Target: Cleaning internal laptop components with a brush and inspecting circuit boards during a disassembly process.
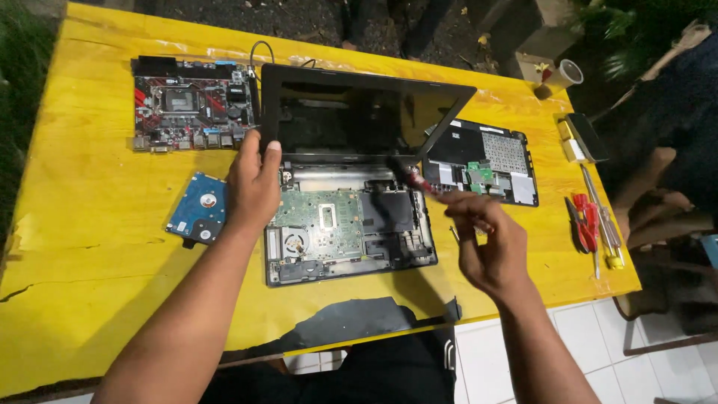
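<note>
Both hands over the opened black laptop base (348, 224) on the yellow wooden surface (90, 224).

My left hand (254, 183) grips the lower left corner of the black screen frame (359, 112), fingers closed round its edge; my right hand (486, 239) pinches a red-and-black screwdriver (415, 178), tip near the right hinge. Left of the laptop lies a blue hard drive with a white label (198, 209), below a red-and-black motherboard (191, 105).
</note>
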